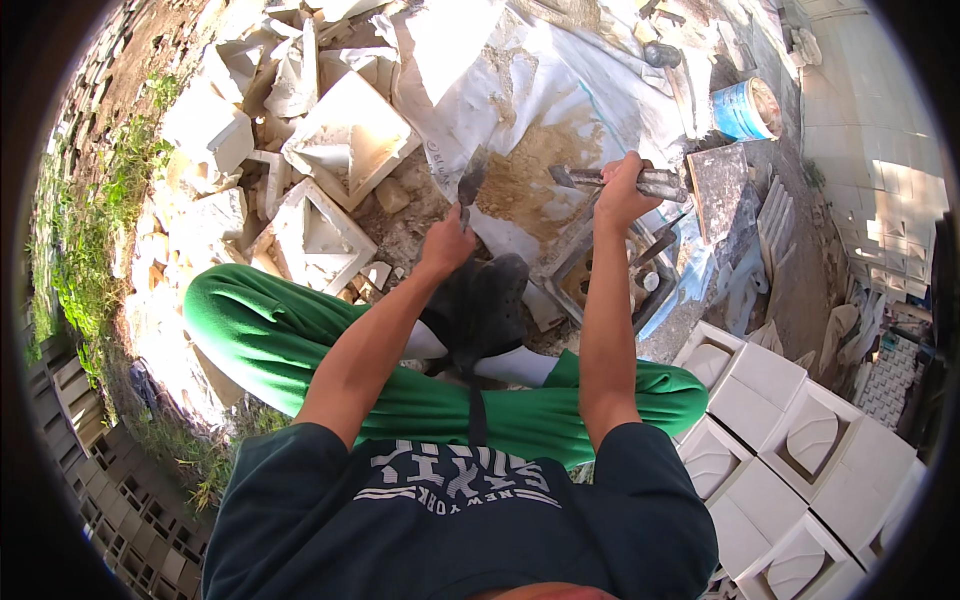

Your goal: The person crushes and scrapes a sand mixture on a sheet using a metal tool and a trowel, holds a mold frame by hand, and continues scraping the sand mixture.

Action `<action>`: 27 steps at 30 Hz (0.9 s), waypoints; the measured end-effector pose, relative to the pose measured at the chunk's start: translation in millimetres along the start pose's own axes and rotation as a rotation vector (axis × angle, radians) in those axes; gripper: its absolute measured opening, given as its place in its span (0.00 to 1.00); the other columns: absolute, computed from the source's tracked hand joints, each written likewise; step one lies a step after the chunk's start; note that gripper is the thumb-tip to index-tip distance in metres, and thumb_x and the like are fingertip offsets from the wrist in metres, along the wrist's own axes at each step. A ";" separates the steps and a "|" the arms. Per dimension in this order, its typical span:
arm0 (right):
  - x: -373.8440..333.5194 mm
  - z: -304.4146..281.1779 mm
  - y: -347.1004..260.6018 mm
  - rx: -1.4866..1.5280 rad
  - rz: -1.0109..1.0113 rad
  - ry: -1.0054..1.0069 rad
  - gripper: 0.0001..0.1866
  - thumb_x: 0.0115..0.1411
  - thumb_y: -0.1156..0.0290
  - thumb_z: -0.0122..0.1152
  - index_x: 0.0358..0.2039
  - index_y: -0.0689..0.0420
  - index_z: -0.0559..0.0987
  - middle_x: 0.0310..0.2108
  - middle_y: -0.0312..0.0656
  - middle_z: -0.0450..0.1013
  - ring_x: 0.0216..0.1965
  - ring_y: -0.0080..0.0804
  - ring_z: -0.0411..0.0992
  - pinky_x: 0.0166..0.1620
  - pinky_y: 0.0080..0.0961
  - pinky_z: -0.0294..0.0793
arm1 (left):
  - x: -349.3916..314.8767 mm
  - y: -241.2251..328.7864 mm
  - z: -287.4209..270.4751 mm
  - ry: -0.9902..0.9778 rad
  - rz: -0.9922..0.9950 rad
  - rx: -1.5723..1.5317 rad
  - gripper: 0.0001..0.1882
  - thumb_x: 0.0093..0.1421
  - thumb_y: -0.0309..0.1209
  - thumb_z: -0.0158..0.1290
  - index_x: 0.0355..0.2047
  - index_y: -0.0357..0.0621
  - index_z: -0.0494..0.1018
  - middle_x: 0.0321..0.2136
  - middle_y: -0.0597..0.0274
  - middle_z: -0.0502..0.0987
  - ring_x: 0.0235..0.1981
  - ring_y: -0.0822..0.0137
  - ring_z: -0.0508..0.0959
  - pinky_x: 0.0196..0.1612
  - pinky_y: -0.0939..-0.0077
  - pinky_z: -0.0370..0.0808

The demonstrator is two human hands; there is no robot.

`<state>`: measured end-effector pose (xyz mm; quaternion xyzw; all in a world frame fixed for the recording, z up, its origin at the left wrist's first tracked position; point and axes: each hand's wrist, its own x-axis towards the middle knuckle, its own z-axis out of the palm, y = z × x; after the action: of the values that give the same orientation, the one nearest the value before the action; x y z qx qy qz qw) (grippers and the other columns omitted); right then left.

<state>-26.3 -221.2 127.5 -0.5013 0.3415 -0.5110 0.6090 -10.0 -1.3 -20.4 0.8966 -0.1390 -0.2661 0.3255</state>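
Observation:
My left hand (448, 243) is closed around the handle of a small trowel (473, 178), its dark blade pointing away from me. Grey, dirt-caked metal bars (662, 185) lie in my closed right hand (622, 192); whether they are one tool or several pieces I cannot tell. Beneath that hand sits a square mould frame (562, 283) with dark openings inside, partly hidden by my right forearm. Sandy powder (540, 170) is spread over a white plastic sheet (575, 65) just beyond both hands.
Broken white cast blocks (350, 135) are heaped at the left. A blue bucket (742, 110) and a stained board (718, 192) stand at the right. Rows of pale blocks (757, 395) fill the lower right. My green-trousered legs (420, 400) are folded close by, with black shoes (490, 300) between.

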 end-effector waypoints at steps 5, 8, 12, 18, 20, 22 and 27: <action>-21.8 0.0 9.4 -0.155 -0.029 -0.113 0.16 0.54 0.79 0.52 0.13 0.56 0.60 0.11 0.39 0.63 0.12 0.23 0.60 0.20 0.25 0.63 | -0.8 0.5 1.2 0.025 0.009 -0.008 0.29 0.55 0.35 0.50 0.56 0.37 0.62 0.28 0.30 0.75 0.33 0.36 0.76 0.41 0.50 0.72; -25.2 3.9 5.2 -0.092 -0.038 -0.143 0.16 0.54 0.79 0.51 0.13 0.56 0.60 0.10 0.39 0.62 0.12 0.24 0.59 0.21 0.26 0.64 | -1.2 0.0 1.3 0.019 0.014 -0.019 0.28 0.55 0.35 0.49 0.56 0.37 0.62 0.28 0.30 0.75 0.33 0.35 0.76 0.40 0.49 0.72; -20.9 6.4 -3.9 0.018 -0.026 -0.171 0.15 0.55 0.78 0.51 0.12 0.58 0.62 0.10 0.38 0.63 0.13 0.24 0.60 0.21 0.24 0.63 | -2.4 -0.2 0.0 0.030 -0.002 -0.032 0.28 0.55 0.35 0.49 0.56 0.37 0.62 0.28 0.31 0.75 0.33 0.36 0.76 0.40 0.49 0.72; -13.0 2.7 14.8 -0.070 -0.098 -0.246 0.13 0.56 0.77 0.51 0.14 0.60 0.67 0.12 0.37 0.65 0.15 0.21 0.62 0.21 0.20 0.62 | -2.7 3.9 -2.0 0.022 -0.002 -0.011 0.29 0.55 0.36 0.50 0.56 0.38 0.62 0.28 0.31 0.75 0.33 0.36 0.76 0.40 0.49 0.72; -10.3 -3.4 25.5 -0.125 -0.128 -0.261 0.13 0.57 0.76 0.51 0.15 0.61 0.68 0.12 0.36 0.66 0.15 0.20 0.62 0.21 0.20 0.62 | -2.2 7.4 -2.6 0.000 -0.023 -0.005 0.29 0.55 0.36 0.50 0.56 0.38 0.62 0.29 0.31 0.75 0.33 0.36 0.76 0.41 0.49 0.72; -21.7 -1.2 23.8 -0.109 -0.072 -0.297 0.12 0.57 0.75 0.52 0.17 0.61 0.71 0.13 0.35 0.66 0.16 0.18 0.62 0.21 0.18 0.61 | -1.7 2.0 1.0 0.027 -0.005 0.000 0.29 0.55 0.36 0.50 0.56 0.39 0.62 0.27 0.31 0.75 0.32 0.36 0.76 0.40 0.49 0.73; -39.7 6.8 17.9 -0.066 -0.007 -0.349 0.14 0.57 0.76 0.52 0.14 0.60 0.67 0.12 0.36 0.66 0.15 0.19 0.62 0.20 0.19 0.60 | -0.5 -0.8 3.2 0.034 -0.008 0.002 0.29 0.54 0.35 0.50 0.56 0.40 0.62 0.27 0.31 0.75 0.31 0.36 0.76 0.39 0.49 0.73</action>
<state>-24.7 -181.5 108.4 -0.6032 0.2455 -0.4067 0.6407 -12.2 -2.1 -22.8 0.9018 -0.1303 -0.2519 0.3260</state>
